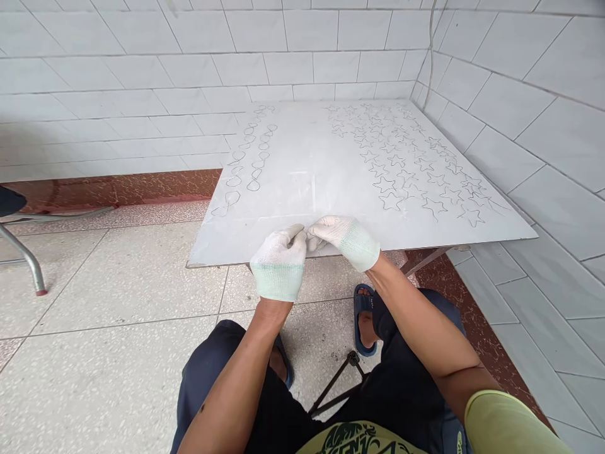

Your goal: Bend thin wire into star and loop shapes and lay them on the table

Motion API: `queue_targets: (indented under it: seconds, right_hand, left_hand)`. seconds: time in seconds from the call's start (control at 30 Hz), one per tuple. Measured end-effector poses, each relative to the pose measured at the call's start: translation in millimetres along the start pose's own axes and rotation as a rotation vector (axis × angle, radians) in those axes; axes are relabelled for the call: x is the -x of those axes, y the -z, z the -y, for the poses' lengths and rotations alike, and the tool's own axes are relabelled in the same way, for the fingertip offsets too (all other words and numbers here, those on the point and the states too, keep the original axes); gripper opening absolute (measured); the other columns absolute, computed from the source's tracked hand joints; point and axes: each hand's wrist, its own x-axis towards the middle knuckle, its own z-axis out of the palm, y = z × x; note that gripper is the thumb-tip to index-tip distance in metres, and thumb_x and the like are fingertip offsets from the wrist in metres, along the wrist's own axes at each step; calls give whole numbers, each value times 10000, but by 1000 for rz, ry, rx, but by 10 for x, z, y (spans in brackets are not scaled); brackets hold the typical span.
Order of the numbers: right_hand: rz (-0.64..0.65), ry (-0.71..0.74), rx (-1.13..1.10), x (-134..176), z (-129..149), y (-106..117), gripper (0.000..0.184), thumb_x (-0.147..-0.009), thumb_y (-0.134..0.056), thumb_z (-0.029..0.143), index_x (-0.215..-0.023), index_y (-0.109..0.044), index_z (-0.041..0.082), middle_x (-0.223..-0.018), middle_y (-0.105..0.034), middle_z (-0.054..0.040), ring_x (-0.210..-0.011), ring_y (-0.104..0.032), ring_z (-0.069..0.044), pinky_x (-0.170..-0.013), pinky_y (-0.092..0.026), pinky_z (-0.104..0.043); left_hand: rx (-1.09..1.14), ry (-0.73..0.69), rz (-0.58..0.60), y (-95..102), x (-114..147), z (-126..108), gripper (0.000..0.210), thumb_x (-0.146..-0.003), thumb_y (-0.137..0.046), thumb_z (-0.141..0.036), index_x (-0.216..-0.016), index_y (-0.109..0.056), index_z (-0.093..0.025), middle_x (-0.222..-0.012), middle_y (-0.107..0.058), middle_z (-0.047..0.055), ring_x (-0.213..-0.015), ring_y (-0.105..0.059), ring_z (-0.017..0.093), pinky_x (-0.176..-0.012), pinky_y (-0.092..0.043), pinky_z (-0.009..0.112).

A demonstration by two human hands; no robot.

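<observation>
Both my hands wear white gloves with pale green cuffs and meet at the near edge of a white tabletop (302,145). The fingers of my left hand (280,255) are pinched together beside those of my right hand (344,238), which are also closed. Whatever lies between the fingertips is too small or hidden to make out. Many thin, dark star outlines (391,201), apparently bent wire, lie across the right part of the table. Rounded, looped outlines (254,185) of the same thin line run in two rows on the left.
White tiled walls (265,66) border the table at the back and right. A cable (431,50) hangs down in the corner. Below my knees stands a dark folding metal leg frame (335,394). A metal chair leg (31,261) is at far left on the speckled floor (118,378).
</observation>
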Motion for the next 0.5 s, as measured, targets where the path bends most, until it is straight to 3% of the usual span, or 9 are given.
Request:
queue_targets:
  seconds: [0.13,0.3,0.5]
  right_hand:
    - [65,23,-53,-34,-48,23,265,-952,-760,401,-775,-765,204,-763,-782,-25,-776,-742,-169,-822,-618,-319]
    - [52,38,-77,-30,-66,-3,253,-911,-774,390,-742,-736,205,-712,-754,-9,-720,-694,-150,-762,-597,-296]
    - [51,-10,-108,51,-52,-32,271,-819,-839,401,-692,-698,208,-720,-737,-9,-758,-699,-158,-806,-607,-307]
  left_hand:
    - [-135,-64,-59,-8,21,0,290,-1005,-596,-287,-981,-886,-280,-925,-821,61,-967,-740,274,-827,-521,368]
    - [-200,-119,-99,-15,59,-9,290,-1006,-592,-274,-974,-880,-285,-826,-758,60,-882,-685,269,-753,-442,361]
    - [-130,-99,2,51,138,-102,322,-1031,-560,-261,-850,-826,-263,-757,-713,21,-814,-658,222,-758,-406,342]
